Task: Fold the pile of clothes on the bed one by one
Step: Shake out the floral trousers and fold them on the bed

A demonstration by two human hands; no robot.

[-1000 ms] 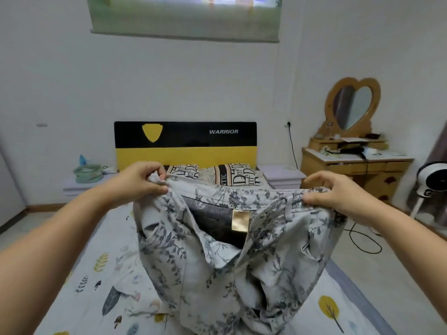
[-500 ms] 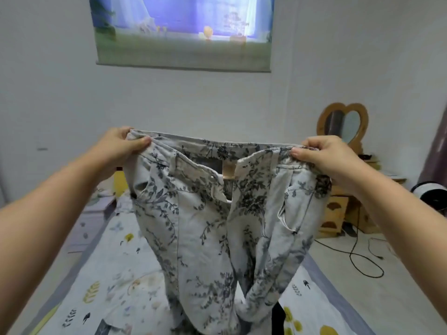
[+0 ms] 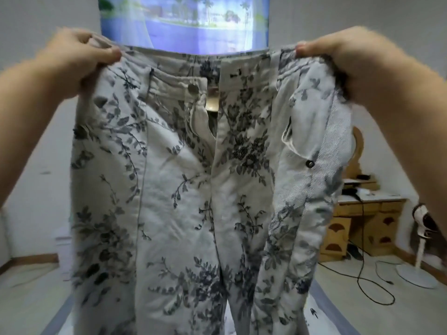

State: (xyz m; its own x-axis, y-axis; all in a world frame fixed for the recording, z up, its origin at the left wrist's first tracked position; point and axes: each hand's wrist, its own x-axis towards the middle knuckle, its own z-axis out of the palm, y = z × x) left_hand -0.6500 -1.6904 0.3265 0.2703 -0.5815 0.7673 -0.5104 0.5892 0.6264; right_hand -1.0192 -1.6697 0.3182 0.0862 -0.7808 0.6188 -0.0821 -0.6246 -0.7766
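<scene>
The floral-print trousers [image 3: 193,189] hang unfolded in the air above the bed [image 3: 321,308], so by my judgement this garment's folding has hardly begun; no pile or folded clothes show. The left hand [image 3: 79,61] and right hand [image 3: 343,59] each pinch a waistband corner, stretching it taut between them.

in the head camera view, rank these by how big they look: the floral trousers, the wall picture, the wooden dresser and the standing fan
1. Floral trousers, largest by far, though held close to the camera.
2. Wall picture, partly cut off by the frame.
3. Wooden dresser, partly hidden.
4. Standing fan, smallest.
</scene>
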